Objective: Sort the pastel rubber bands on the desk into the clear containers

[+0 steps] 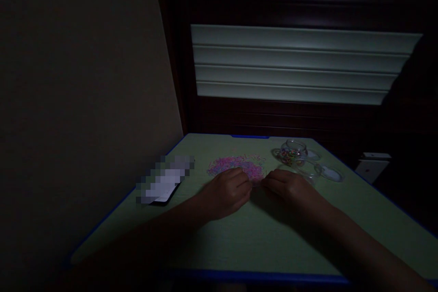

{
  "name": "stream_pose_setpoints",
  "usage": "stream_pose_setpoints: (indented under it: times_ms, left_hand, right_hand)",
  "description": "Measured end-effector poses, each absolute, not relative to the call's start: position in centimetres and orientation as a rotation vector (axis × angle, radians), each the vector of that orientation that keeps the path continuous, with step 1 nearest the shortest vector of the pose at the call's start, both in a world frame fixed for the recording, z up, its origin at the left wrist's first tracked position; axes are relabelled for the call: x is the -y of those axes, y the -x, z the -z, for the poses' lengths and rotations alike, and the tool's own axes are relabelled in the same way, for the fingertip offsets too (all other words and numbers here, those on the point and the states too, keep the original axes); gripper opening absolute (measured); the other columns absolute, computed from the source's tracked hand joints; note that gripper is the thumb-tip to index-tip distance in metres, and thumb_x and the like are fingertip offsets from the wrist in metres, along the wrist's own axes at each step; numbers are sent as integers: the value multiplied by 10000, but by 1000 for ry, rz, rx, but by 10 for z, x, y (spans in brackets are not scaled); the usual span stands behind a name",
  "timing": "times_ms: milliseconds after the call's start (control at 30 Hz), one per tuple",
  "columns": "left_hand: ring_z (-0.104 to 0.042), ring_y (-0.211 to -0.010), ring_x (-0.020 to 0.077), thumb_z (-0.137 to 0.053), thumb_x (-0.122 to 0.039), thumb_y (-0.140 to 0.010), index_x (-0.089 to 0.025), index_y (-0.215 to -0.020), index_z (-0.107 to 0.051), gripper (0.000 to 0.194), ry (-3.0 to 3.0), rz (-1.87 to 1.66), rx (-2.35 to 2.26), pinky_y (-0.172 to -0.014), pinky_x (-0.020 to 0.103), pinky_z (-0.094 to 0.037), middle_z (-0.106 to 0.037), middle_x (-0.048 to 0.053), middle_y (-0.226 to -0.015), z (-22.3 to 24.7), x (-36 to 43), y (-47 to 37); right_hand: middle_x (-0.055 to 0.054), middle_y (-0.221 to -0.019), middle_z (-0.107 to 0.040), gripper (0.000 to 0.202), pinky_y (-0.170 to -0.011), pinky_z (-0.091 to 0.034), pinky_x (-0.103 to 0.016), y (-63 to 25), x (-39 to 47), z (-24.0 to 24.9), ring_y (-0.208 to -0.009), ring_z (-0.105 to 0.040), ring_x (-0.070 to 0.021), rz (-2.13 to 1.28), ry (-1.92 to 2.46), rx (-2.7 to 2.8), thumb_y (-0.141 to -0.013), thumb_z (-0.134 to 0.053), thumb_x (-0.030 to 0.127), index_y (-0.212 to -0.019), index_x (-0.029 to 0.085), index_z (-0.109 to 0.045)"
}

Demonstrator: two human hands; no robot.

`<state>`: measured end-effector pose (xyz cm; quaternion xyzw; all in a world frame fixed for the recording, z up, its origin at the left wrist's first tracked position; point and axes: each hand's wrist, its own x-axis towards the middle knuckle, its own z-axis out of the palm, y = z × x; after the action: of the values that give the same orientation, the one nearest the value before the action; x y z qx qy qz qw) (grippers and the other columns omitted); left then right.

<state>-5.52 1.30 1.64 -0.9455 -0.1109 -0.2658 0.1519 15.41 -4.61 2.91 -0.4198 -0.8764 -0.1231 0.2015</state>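
Note:
A spread pile of small pink, purple and bluish loops (236,163) lies on the pale green table (267,242). My left hand (230,193) is at the pile's near edge, its fingers curled together. Just to the right, my right hand (285,185) has its fingertips pressed together, pointing toward the left hand. A small gap separates the hands. Whatever either hand pinches is too small and dark to make out. Beyond my right hand stands a clear jar (293,153) with multicoloured small pieces in it.
An empty-looking clear container (310,169) lies on its side near the jar, with a round lid (331,173) to its right. A phone (164,187), partly pixelated, rests at the left. White devices (371,169) are beyond the table's right edge.

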Motion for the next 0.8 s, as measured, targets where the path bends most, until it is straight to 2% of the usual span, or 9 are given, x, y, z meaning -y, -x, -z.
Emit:
stream_pose_setpoints:
  times_ms: [267,433,567,700,800]
  left_hand:
    - [-479,-742,166,-398,-159,-919,-133,-838,-575,197,2708,755,307,-695,307,-410,-537,49,-759,-15,-15,56]
    - [-469,-743,168,-400,-142,-910,-128,-841,-575,189,2716,731,314,-698,304,-409,-541,51,-770,-17,-15,57]
    - [-467,-737,165,-388,-135,-913,-130,-825,-571,203,2710,724,305,-703,299,-412,-538,51,-760,-19,-15,57]
    - [-464,-722,162,-388,-137,-913,-134,-791,-561,211,2697,718,303,-697,297,-413,-523,45,-743,-17,-16,57]
    - [-466,-725,163,-384,-131,-909,-134,-792,-562,213,2697,702,303,-703,299,-416,-524,48,-748,-17,-16,57]
  right_hand:
    - [-28,-713,-551,159,-602,-319,-257,-160,45,-34,-656,-468,-129,506,1218,2416,-870,-477,128,-789,150,-612]
    - [-46,-763,-581,179,-640,-356,-253,-170,44,-40,-707,-516,-145,643,1342,2369,-873,-459,96,-864,139,-632]
    - [-74,-856,-623,184,-702,-382,-278,-176,46,-45,-793,-561,-186,813,1526,2260,-868,-469,109,-928,136,-640]
    - [-107,-917,-641,242,-746,-385,-320,-178,52,-55,-837,-575,-229,964,1765,2133,-808,-499,68,-1003,116,-633]
    - [-128,-845,-641,206,-703,-380,-328,-183,55,-60,-782,-578,-230,1032,1921,2019,-796,-477,62,-904,112,-646]
